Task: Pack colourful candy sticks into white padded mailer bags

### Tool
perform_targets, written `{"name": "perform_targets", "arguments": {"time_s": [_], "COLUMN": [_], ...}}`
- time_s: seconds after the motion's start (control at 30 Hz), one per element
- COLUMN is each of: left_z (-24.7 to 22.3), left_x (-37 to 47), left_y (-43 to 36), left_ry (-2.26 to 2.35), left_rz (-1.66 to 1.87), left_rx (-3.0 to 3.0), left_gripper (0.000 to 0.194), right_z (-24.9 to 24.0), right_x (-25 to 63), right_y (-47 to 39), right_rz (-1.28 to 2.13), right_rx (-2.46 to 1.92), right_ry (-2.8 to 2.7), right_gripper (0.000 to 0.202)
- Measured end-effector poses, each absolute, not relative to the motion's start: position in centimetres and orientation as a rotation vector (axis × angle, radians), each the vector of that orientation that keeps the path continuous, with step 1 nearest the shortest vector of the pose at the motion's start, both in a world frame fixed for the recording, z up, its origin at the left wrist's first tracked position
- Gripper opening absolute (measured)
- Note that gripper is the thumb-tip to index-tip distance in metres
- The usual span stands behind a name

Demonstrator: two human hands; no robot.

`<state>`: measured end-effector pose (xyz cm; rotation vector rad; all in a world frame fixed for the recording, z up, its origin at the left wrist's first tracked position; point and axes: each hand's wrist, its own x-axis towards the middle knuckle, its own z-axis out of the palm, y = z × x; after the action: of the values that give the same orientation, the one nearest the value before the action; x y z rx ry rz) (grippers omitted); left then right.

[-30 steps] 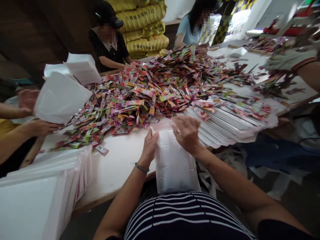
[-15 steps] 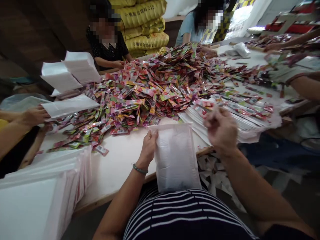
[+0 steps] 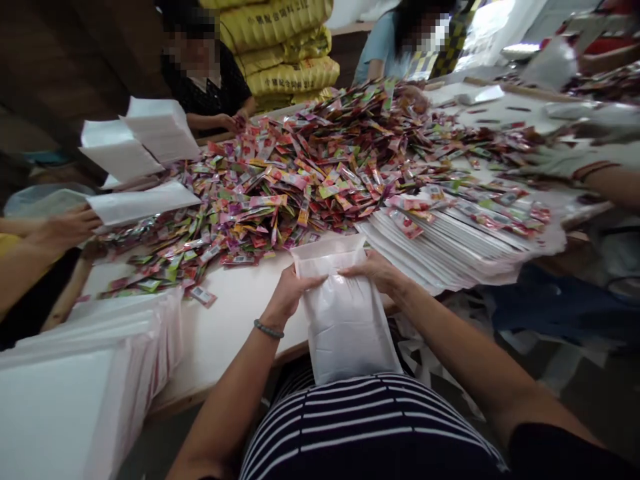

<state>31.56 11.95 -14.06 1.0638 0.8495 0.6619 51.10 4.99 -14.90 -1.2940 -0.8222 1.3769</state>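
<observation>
A white translucent bag [image 3: 350, 327] hangs upright in front of my striped shirt, over the table's front edge. My left hand [image 3: 293, 291] grips its upper left side, thumb on the near face. On the upper right side, my right hand [image 3: 376, 272] pinches the bag, its thumb close to the left one. The bag's top flap rises above both thumbs. Just beyond lies a big heap of small colourful packets [image 3: 300, 173]. Right of the bag is a fanned stack of white bags [image 3: 450, 240] with some packets on top.
Another stack of white bags [image 3: 55, 400] fills the near left of the table [image 3: 240, 320]. Upright white stacks [image 3: 160, 130] stand at the back left. One person's hands [image 3: 60, 230] are at the left, a gloved hand [image 3: 555, 163] at the right. Two people sit behind the heap.
My right hand has come left from above the fanned stack and now holds the bag. The strip it seemed to hold is gone from it. The gloved hand at the right has shifted.
</observation>
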Motion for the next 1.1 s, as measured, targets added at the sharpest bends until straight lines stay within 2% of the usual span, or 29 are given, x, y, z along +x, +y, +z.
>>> {"name": "perform_targets", "arguments": {"time_s": [0.27,0.37,0.4,0.53,0.63,0.8,0.9,1.1], "left_z": [-18.4,-19.2,-19.2,-18.5,-17.7,-17.4,-18.1,-17.9], "left_x": [29.1,27.9,27.5,26.2,25.3,24.0,23.8,24.6], "left_y": [14.7,14.4,14.4,14.4,14.2,13.6,13.4,12.9], "left_ry": [1.077,1.089,1.073,0.869,0.752,0.673,0.611,0.682], "left_rz": [0.684,0.699,0.710,0.667,0.564,0.427,0.341,0.071], "left_rx": [1.342,1.754,1.908,2.358,2.508,2.629,2.741,2.922], "left_gripper": [0.029,0.013,0.010,0.027,0.043,0.057,0.060,0.058], "right_z": [-20.1,-20.6,-20.5,-19.0,-17.8,-18.0,-19.4,-20.4], "right_x": [50.2,51.1,51.5,52.5,53.1,54.2,54.7,54.3], "right_y": [7.4,6.5,6.2,5.1,4.6,3.4,2.6,0.5], "right_rz": [1.186,0.851,0.700,0.371,0.388,0.523,0.577,0.478], "right_rx": [-1.415,-1.494,-1.505,-1.521,-1.555,-1.637,-1.611,-1.489], "right_ry": [-1.120,-1.493,-1.635,-1.932,-1.975,-1.962,-1.993,-2.262], "right_gripper": [0.022,0.007,0.010,0.024,0.026,0.027,0.032,0.043]}}
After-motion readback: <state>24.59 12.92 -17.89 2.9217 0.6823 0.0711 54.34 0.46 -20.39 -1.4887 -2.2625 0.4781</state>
